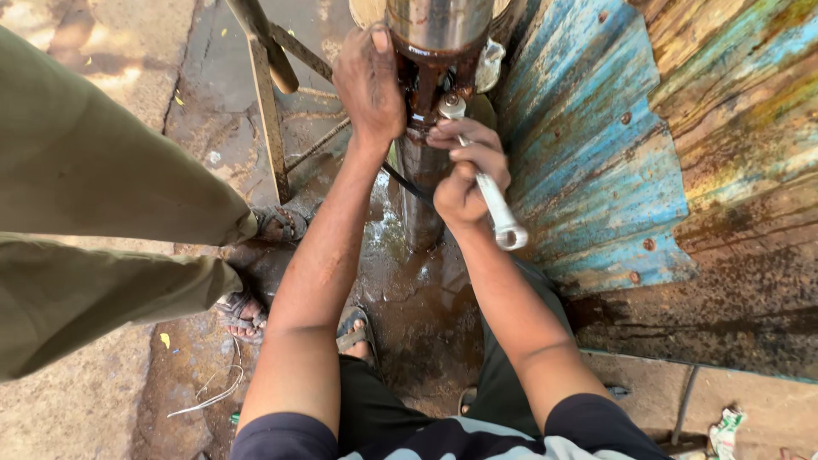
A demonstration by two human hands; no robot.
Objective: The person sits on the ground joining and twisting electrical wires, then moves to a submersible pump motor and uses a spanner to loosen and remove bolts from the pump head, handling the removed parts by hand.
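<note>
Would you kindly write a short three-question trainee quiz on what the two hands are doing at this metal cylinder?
1. True or false: the right hand holds a silver wrench.
2. The left hand rests on: A the metal cylinder; B the corrugated sheet; C a sandal.
3. Which end of the wrench meets the cylinder's rusty joint, upper or lower?

Key: 1 true; 2 A; 3 upper.

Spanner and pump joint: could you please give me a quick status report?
Left hand grips the rusty pump joint. Right hand holds the spanner, head on a bolt. Another person's sandalled feet close by, left.
</note>
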